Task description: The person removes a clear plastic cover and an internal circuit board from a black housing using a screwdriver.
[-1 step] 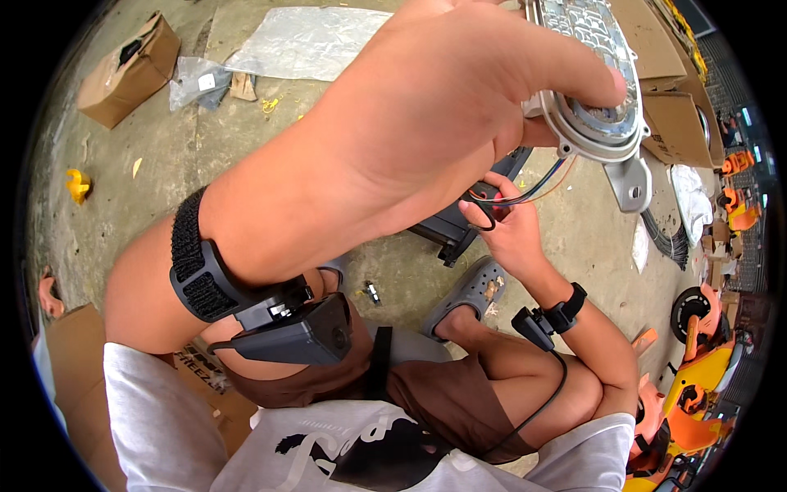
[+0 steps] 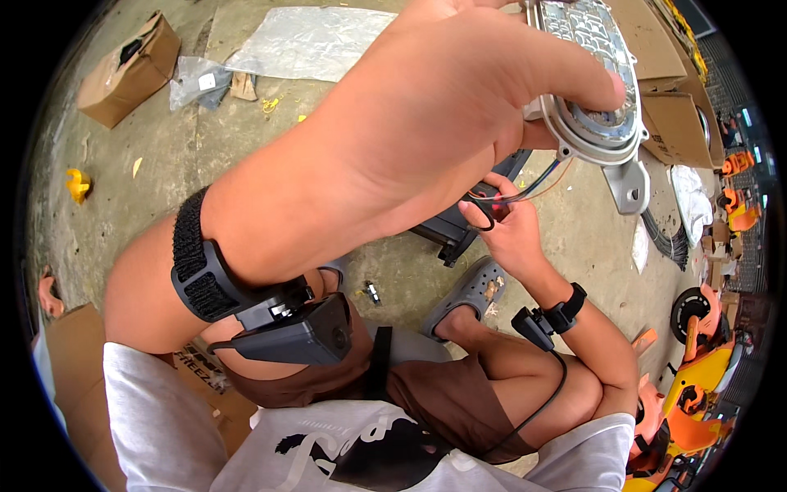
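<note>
My left hand (image 2: 459, 107) reaches across the upper middle and is closed round a lamp-like unit (image 2: 586, 33) with a patterned clear face and a silvery rim. Its thumb presses on the round end of that face, and the fingers behind are mostly hidden. A grey metal bracket (image 2: 627, 184) juts from the unit's lower end. Thin coloured wires (image 2: 537, 184) hang from it toward my right hand (image 2: 518, 234), which is lower and pinches them between thumb and fingers. A small red bit shows at those fingertips. Behind both hands stands a black metal frame (image 2: 451, 234), partly covered.
On the concrete floor lie a plastic sheet (image 2: 303, 41), a yellow part (image 2: 78, 186) and a small metal fitting (image 2: 373, 293). Cardboard boxes stand at far left (image 2: 131, 70) and far right (image 2: 676, 127). Orange and yellow machines (image 2: 689, 385) line the right side.
The unit in my left hand has tipped very slightly, its bracket a touch lower. The wires have shifted a little; both hands keep their hold.
</note>
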Tool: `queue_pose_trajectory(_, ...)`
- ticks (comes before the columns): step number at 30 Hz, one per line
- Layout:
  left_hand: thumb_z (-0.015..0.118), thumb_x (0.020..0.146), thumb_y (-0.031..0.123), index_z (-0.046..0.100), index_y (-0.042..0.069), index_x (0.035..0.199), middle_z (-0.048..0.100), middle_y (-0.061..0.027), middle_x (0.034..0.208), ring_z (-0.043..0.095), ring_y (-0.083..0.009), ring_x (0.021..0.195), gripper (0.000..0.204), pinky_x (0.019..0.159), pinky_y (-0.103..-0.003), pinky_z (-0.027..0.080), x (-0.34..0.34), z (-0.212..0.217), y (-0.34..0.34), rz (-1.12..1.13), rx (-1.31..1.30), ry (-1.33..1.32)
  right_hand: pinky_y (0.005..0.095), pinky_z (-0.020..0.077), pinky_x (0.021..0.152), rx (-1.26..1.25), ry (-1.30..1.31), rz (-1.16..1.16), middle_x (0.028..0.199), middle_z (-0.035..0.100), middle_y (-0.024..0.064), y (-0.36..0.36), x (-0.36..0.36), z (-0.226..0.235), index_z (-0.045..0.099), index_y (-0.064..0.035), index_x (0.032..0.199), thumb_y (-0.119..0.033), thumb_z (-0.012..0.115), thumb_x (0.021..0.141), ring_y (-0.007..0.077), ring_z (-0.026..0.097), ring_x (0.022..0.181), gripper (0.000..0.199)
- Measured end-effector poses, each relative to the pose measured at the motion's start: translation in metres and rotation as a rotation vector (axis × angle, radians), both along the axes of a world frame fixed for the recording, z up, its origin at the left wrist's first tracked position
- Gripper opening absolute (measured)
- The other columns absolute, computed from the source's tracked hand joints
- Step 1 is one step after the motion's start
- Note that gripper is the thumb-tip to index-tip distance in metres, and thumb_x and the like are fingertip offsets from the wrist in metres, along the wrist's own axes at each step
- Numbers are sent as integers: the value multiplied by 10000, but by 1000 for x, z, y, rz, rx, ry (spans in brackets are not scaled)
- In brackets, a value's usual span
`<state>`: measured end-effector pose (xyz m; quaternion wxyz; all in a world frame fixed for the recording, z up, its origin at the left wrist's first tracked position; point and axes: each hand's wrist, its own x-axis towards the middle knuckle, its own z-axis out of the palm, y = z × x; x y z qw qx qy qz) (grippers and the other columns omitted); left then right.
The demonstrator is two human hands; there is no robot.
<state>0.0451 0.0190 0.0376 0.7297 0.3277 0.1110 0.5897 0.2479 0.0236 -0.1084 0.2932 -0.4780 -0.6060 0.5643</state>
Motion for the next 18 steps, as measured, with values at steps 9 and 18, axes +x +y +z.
queue_pose_trajectory(9, 521, 904, 43, 316, -28, 1428, 578, -224, 1185, 641, -298, 1011, 567, 916, -399, 512, -4, 0, -4, 25, -17, 15, 192, 431, 682, 73, 15, 14, 854, 650, -3, 3, 1, -15, 581, -26, 1221, -48, 698, 874, 24, 518, 776, 367)
queue_pose_trajectory(18, 489, 916, 56, 312, -16, 1438, 579, -247, 1199, 645, -323, 1015, 556, 921, -406, 516, -7, 0, -5, 57, -34, 5, 194, 469, 703, 58, 55, -74, 917, 676, 17, 2, 0, -3, 577, -5, 1216, -23, 674, 893, 41, 587, 805, 337)
